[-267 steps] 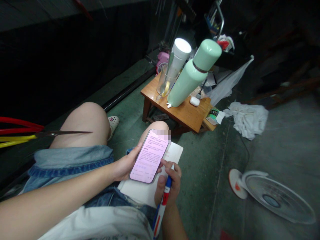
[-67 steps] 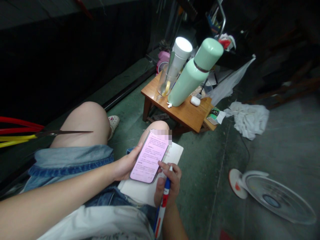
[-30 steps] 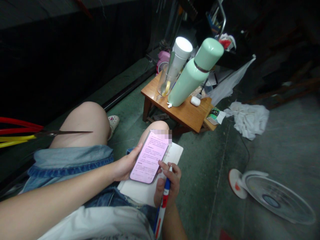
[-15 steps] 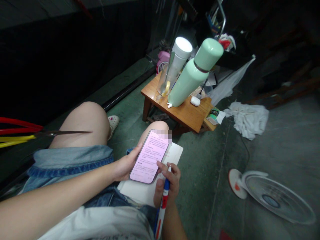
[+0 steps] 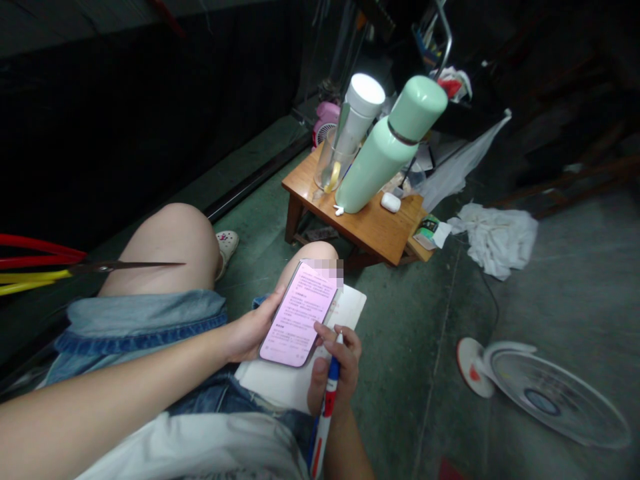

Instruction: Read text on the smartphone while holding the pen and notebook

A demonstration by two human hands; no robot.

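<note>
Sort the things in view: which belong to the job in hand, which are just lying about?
In hand: phone in left hand; pen in right hand; notebook on lap.
Lying about: green flask, glass, earbud case on small table; white cloth, fan on floor.

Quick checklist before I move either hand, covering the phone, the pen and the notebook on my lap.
1. phone gripped by left hand: ok, fingers wrap its left edge, screen lit.
2. pen secured in right hand: ok, held in the curled fingers.
3. Right forefinger clear of the phone: not ok, it rests at the lower right edge.
4. notebook supported: ok, it lies on the thigh under the phone.
5. Pen cap on: cannot tell.
</note>
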